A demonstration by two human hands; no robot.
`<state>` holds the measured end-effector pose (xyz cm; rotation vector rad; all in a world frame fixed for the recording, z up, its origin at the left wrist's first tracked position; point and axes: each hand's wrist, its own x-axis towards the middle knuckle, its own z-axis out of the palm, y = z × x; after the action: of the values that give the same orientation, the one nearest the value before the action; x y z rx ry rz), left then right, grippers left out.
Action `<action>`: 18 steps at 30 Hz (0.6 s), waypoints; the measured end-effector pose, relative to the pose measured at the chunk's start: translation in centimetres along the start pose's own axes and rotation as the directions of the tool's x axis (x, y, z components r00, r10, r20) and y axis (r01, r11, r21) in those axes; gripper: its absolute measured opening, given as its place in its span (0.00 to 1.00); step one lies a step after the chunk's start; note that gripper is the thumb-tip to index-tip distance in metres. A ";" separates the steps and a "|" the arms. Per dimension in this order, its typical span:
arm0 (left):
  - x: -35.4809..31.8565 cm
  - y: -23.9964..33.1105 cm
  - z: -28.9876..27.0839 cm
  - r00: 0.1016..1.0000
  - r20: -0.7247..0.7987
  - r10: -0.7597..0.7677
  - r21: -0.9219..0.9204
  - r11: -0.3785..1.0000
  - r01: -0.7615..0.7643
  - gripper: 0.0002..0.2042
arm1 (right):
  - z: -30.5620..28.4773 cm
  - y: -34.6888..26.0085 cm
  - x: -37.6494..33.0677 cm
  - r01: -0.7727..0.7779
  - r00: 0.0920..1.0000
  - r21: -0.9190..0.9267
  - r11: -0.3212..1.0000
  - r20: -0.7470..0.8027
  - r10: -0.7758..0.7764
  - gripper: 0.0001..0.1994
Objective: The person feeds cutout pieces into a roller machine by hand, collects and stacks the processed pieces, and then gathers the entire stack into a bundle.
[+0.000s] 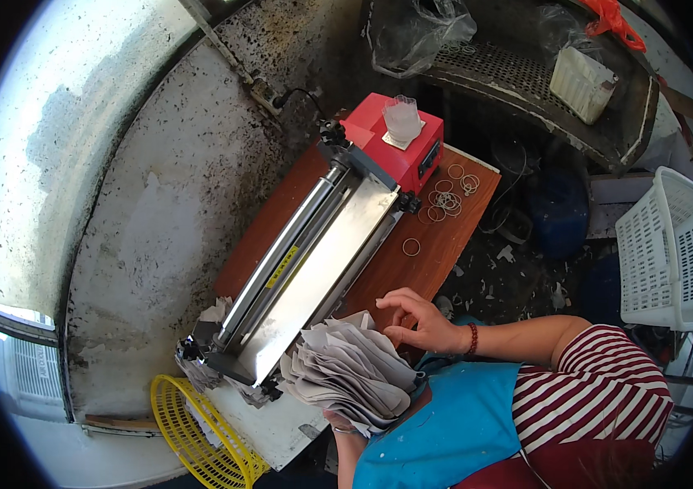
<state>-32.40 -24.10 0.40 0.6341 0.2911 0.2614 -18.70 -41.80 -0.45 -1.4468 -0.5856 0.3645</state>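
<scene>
A thick, fanned bundle of grey sheets [350, 371] stands against my blue apron at the near edge of the table, and I cannot make out what the sheets are made of. My left hand [341, 421] holds the bundle from below, with its fingers hidden behind the sheets. Just beyond the bundle's upper right corner, my right hand [421, 323] hovers with curved fingers and thumb apart, and nothing shows between them. A red machine [385, 134] with a long steel roller [281, 248] and a sloping metal plate [322, 269] lies directly beyond the bundle.
Several thin rings [445, 200] lie on the brown tabletop [464, 216], right of the machine. A clear plastic cup [402, 121] stands on the red housing. At lower left is a yellow basket [169, 411]; a white basket [648, 257] stands at right. Scraps litter the floor.
</scene>
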 end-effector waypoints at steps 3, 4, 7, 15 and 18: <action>-0.1 0.0 0.0 1.000 -0.003 -0.005 0.022 1.000 0.005 0.42 | 0.8 1.0 0.8 0.058 0.998 -0.100 0.993 0.017 -0.056 0.27; -0.2 0.1 0.0 1.000 -0.006 -0.010 0.028 1.000 0.010 0.42 | 1.3 1.5 1.0 0.054 0.998 -0.076 0.996 0.022 -0.053 0.25; -0.3 0.3 -0.3 1.000 -0.016 -0.022 0.044 0.999 0.022 0.42 | 2.2 3.1 1.9 0.172 0.984 -0.215 0.961 0.079 -0.158 0.20; -1.5 1.2 -2.2 0.999 -0.043 -0.021 0.039 0.999 0.023 0.41 | 0.0 4.5 4.3 -0.098 0.995 -0.160 0.982 -0.024 0.095 0.10; -1.9 1.5 -3.4 0.999 -0.047 -0.023 0.028 0.999 0.024 0.41 | -1.3 4.1 4.9 -0.407 0.912 -0.035 0.913 0.038 0.408 0.15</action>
<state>-35.53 -21.70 -0.90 0.6530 0.3472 0.2497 -13.54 -39.60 -3.74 -1.5885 -0.3177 0.7222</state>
